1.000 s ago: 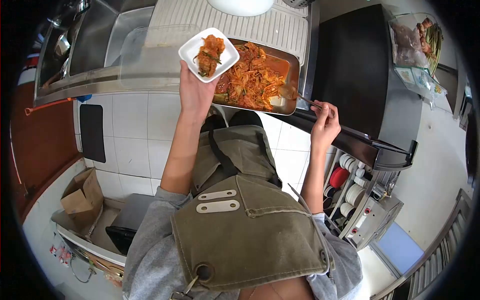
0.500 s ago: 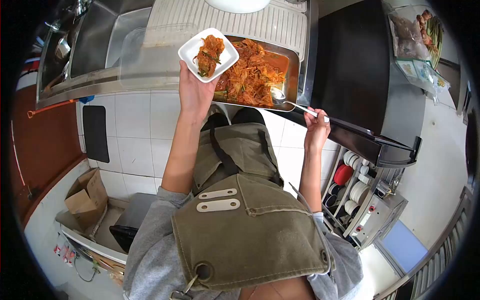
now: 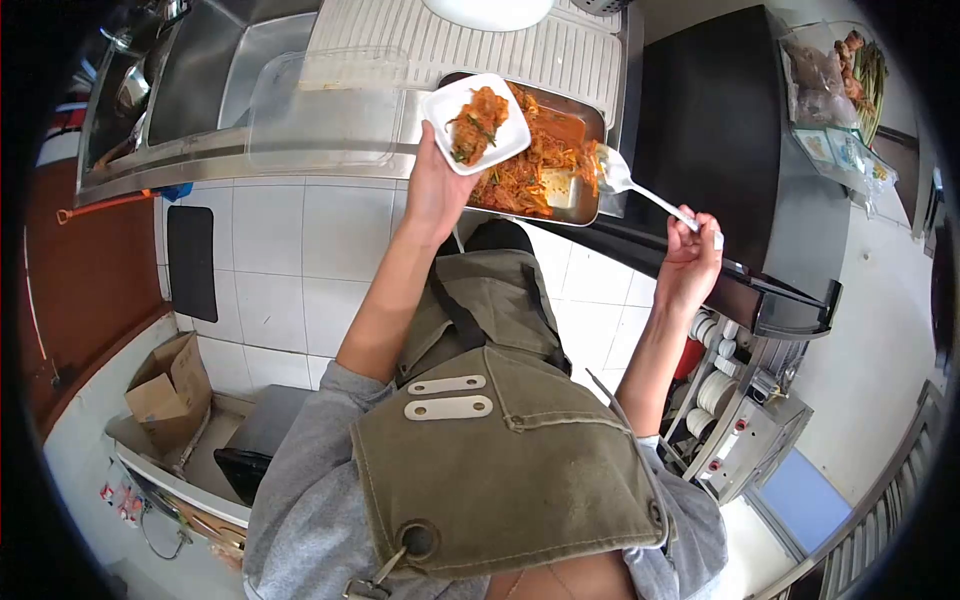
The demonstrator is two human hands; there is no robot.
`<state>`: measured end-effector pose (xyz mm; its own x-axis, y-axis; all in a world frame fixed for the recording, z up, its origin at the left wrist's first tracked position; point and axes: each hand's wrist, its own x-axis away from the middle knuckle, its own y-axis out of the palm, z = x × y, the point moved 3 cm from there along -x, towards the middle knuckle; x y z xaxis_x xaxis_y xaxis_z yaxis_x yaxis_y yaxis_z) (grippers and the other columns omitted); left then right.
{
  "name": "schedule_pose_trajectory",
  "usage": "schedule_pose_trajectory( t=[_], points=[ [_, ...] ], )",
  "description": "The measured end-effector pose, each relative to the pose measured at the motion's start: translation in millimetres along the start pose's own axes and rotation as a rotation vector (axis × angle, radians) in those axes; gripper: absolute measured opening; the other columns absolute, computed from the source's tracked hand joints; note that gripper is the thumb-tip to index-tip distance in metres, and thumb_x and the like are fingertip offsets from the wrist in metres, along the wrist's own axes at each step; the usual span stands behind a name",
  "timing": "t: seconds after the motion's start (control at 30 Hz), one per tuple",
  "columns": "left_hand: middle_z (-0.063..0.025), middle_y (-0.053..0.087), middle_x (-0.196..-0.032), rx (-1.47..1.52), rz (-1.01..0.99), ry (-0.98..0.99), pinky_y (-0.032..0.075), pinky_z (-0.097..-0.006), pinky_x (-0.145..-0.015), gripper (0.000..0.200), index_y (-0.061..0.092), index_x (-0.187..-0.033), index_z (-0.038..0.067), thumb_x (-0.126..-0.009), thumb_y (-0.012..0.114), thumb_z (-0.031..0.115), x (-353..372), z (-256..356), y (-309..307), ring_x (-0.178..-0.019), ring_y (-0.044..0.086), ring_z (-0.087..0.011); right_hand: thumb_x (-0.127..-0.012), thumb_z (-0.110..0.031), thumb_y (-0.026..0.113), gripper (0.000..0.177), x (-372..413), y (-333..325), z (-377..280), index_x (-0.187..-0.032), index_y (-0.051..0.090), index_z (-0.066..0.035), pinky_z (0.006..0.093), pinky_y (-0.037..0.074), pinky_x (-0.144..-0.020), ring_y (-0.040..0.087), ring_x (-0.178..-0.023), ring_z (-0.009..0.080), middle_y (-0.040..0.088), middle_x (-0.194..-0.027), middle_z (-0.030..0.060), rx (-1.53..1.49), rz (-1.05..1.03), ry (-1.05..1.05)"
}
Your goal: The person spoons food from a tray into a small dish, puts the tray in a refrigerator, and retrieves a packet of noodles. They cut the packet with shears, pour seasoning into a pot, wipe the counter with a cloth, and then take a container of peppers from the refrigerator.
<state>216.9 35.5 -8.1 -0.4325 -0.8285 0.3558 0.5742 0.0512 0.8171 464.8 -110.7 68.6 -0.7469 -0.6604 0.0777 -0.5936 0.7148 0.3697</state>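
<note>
My left hand (image 3: 437, 192) grips a small white square dish (image 3: 508, 140) from below and holds it over the left part of a metal tray. In the dish lies a portion of kimchi (image 3: 480, 125), red-orange with green bits. The metal tray (image 3: 590, 210) holds more kimchi (image 3: 545, 150), with its bare bottom showing near the front right. My right hand (image 3: 692, 255) is closed round the handle of a spoon (image 3: 650, 193). The spoon's bowl is raised at the tray's right edge, with some kimchi beside its tip.
Left of the tray lies a clear plastic lid (image 3: 325, 110), beside a steel sink (image 3: 200, 80). A ribbed drainboard (image 3: 380, 30) carries a white round item (image 3: 490, 10). To the right stands a black appliance (image 3: 705, 130); a dish rack (image 3: 705, 390) is lower right.
My left hand has moved the dish right, further over the tray. My right hand has drawn the spoon up and right, from inside the kimchi to the tray's right edge.
</note>
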Motion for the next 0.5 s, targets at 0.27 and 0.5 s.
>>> schedule_pose_trajectory(
  t=[0.27, 0.5],
  points=[
    [-0.0098, 0.036, -0.136, -0.011, -0.095, -0.152, 0.034, -0.039, -0.103, 0.053, 0.025, -0.137, 0.008, -0.097, 0.019, 0.043, 10, -21, 22, -0.125, 0.038, -0.0229, -0.094, -0.014, 0.046, 0.02, 11, 88, -16, -0.091, 0.055, 0.004, 0.0271, 0.054, -0.07, 0.065, -0.075, 0.018, 0.064, -0.086, 0.0174, 0.418, -0.189, -0.245],
    [-0.0106, 0.04, -0.134, -0.081, -0.107, -0.195, 0.034, -0.0382, -0.104, 0.055, 0.026, -0.136, 0.005, -0.097, 0.013, 0.043, 13, -19, 26, -0.124, 0.039, -0.0212, -0.076, 0.01, 0.055, 0.009, 43, 124, -29, -0.08, 0.058, 0.002, 0.0276, 0.052, -0.065, 0.066, -0.073, 0.0221, 0.066, -0.08, 0.0136, 0.883, -0.597, -0.835]
  ],
)
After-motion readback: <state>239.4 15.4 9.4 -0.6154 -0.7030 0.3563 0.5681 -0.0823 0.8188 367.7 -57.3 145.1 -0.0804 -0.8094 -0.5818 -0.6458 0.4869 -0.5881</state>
